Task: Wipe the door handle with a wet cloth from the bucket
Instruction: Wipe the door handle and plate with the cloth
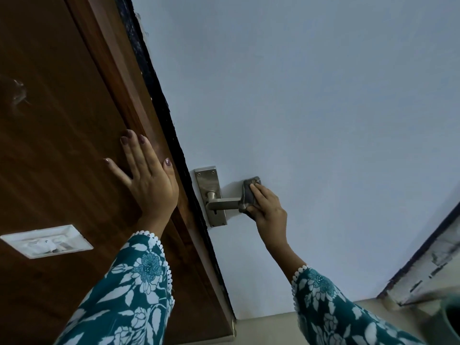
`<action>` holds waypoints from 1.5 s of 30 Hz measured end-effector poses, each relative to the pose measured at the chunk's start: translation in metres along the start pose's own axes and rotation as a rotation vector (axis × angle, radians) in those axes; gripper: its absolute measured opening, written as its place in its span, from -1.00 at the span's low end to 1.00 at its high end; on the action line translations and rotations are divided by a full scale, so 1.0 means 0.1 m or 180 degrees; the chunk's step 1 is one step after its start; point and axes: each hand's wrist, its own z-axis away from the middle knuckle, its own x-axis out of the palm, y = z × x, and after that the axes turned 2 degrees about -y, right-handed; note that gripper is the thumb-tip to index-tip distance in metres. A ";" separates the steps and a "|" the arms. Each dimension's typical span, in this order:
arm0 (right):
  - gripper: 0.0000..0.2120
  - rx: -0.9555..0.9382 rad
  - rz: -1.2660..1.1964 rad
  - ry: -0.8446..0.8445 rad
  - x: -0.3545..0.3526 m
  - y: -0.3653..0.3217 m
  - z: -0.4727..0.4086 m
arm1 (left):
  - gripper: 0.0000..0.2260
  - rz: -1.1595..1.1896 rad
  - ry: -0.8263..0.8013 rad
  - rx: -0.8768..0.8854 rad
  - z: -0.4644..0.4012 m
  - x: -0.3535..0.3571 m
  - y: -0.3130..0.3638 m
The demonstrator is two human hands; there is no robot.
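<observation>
A steel lever door handle (222,203) on a tall backplate (208,181) is fixed to a pale white door (311,108). My right hand (267,207) grips a grey cloth (249,195) wrapped over the outer end of the lever, which hides that end. My left hand (146,175) lies flat, fingers spread, against the brown wooden frame (74,145) left of the handle. The green bucket (451,319) shows only as a rim at the bottom right corner.
A white switch plate (47,241) sits on the brown wood at lower left. A dark seal strip (174,135) runs along the door's edge. Beige floor (268,329) lies below, and a scuffed white frame (428,267) stands at the right.
</observation>
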 end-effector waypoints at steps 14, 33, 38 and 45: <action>-0.56 -0.0683 0.0997 -0.0363 0.04 -0.14 -0.12 | -0.52 -0.0016 0.0008 -0.0066 0.00 -0.01 0.04; -0.30 0.3027 -0.5005 0.0509 0.17 -0.12 0.13 | -0.53 -0.0073 -0.0027 -0.0089 0.01 -0.02 0.04; -0.56 0.3332 -0.5777 0.0775 0.28 -0.14 0.19 | -0.54 -0.0047 -0.0035 -0.0108 0.01 -0.02 0.04; -0.67 0.3294 -0.5390 0.0185 0.39 -0.27 0.40 | -0.54 -0.0019 -0.0114 -0.0082 0.01 -0.04 0.03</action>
